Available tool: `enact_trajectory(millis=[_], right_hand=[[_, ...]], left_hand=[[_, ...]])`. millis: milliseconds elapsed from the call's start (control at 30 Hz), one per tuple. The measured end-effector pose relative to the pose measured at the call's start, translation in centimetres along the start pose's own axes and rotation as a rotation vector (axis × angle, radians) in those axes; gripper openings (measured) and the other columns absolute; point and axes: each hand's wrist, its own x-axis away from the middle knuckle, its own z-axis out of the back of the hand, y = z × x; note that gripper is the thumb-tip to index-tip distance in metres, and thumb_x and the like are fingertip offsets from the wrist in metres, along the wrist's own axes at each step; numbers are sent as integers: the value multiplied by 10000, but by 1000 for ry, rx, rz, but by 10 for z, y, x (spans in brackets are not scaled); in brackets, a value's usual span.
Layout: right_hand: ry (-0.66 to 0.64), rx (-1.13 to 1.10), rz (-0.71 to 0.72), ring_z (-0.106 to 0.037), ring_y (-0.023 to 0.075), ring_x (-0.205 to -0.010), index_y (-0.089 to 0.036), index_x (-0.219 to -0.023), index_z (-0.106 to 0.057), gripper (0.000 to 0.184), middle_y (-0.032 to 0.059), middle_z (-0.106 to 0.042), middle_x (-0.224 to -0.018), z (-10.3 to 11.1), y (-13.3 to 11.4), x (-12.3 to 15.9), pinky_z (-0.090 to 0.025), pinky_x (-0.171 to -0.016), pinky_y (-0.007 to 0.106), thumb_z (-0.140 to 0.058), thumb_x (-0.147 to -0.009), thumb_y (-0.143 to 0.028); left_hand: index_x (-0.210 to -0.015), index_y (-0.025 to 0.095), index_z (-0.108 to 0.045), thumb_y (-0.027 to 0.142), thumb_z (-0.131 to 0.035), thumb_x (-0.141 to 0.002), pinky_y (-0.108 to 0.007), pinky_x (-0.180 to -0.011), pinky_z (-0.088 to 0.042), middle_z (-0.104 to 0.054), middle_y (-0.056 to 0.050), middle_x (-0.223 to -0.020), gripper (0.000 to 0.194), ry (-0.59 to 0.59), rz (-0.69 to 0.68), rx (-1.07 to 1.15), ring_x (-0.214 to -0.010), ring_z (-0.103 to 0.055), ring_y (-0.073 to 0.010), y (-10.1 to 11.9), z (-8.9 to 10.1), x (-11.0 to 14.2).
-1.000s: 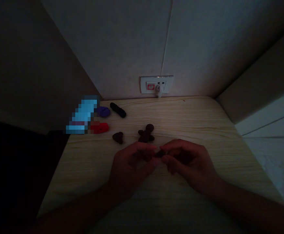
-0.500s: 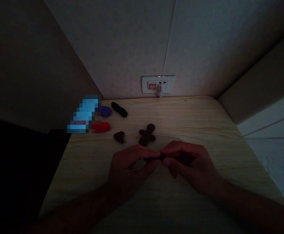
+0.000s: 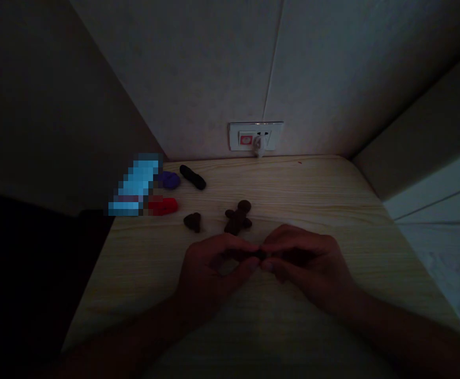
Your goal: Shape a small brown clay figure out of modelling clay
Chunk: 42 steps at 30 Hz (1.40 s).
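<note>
My left hand (image 3: 212,268) and my right hand (image 3: 309,258) meet fingertip to fingertip over the table. Pinched between them is a small dark piece of modelling clay (image 3: 260,253), mostly covered by the fingers. Just beyond the hands lies a brown clay figure (image 3: 238,218) with a round head, a body and two stubby arms. A loose brown clay lump (image 3: 192,222) rests to its left, above my left hand.
On the wooden table (image 3: 293,195), a red clay piece (image 3: 165,206), a purple clay piece (image 3: 170,180) and a black clay roll (image 3: 192,177) lie at the back left. A pixelated bright screen (image 3: 137,184) is beside them. A wall socket (image 3: 256,136) holds a plug.
The fingertips have shifted and closed in around the small clay piece, hiding more of it. The figure and the other clay pieces stay where they were; the view moved slightly.
</note>
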Motion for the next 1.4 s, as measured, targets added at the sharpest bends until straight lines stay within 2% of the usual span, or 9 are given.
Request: enact_trajectory(millis=[267, 433, 567, 833, 1000, 1200, 1267, 1400], right_hand=[[-22, 61, 30, -638, 95, -630, -294, -954, -851, 201, 17, -740, -872, 1, 0, 2, -520, -530, 213, -827, -829, -139], [-36, 100, 46, -652, 101, -694, -339, -1049, -828, 282, 3, -738, -912, 3, 2, 1, -526, -574, 212, -837, -831, -159], [-59, 176, 100, -668, 115, -759, -361, -1082, -814, 317, -2, -739, -911, 4, 0, 3, -537, -620, 216, -825, -845, -152], [-46, 214, 118, -682, 129, -747, -326, -1052, -813, 290, 8, -752, -924, 5, -3, 3, -553, -616, 231, -845, -820, -155], [-34, 243, 153, -695, 141, -736, -290, -1014, -815, 256, 21, -766, -903, 3, -4, 4, -554, -602, 241, -839, -814, -132], [-28, 263, 179, -722, 160, -760, -275, -1022, -815, 255, 30, -784, -893, 4, -2, 5, -572, -600, 249, -835, -816, -126], [-4, 237, 144, -720, 159, -734, -267, -995, -824, 216, 34, -785, -865, 3, -3, 5, -566, -563, 235, -840, -815, -148], [45, 94, -3, -659, 102, -530, -258, -923, -835, 136, 25, -781, -798, 0, -3, 5, -536, -453, 191, -845, -812, -179]], left_hand=[[-826, 215, -795, 72, -811, -719, -126, -653, -604, -807, 18, -762, 180, -2, 140, 141, -682, -755, -101, 1, -2, 0], [-798, 221, -805, 56, -804, -718, -89, -563, -556, -800, 28, -709, 183, 4, 204, 196, -606, -724, -75, 6, -3, -3], [-788, 218, -805, 36, -790, -718, -77, -533, -532, -767, 45, -630, 196, -34, 258, 310, -549, -685, -54, 5, -4, -5], [-824, 227, -824, 98, -824, -748, -117, -616, -567, -804, 15, -766, 150, -113, 337, 477, -629, -708, -67, -5, -2, -4], [-798, 227, -824, 119, -818, -754, -130, -639, -572, -791, 15, -756, 117, -98, 297, 383, -674, -713, -84, -3, -1, -5], [-826, 226, -817, 106, -811, -759, -133, -683, -591, -814, 17, -779, 138, -36, 211, 154, -713, -753, -101, 1, -1, -3], [-864, 232, -817, 100, -818, -755, -151, -690, -609, -824, 11, -810, 171, -18, 180, 134, -732, -771, -119, 3, -1, -1], [-884, 234, -820, 101, -837, -742, -173, -710, -627, -824, 5, -841, 196, -11, 110, 92, -766, -784, -138, 5, 0, 1]])
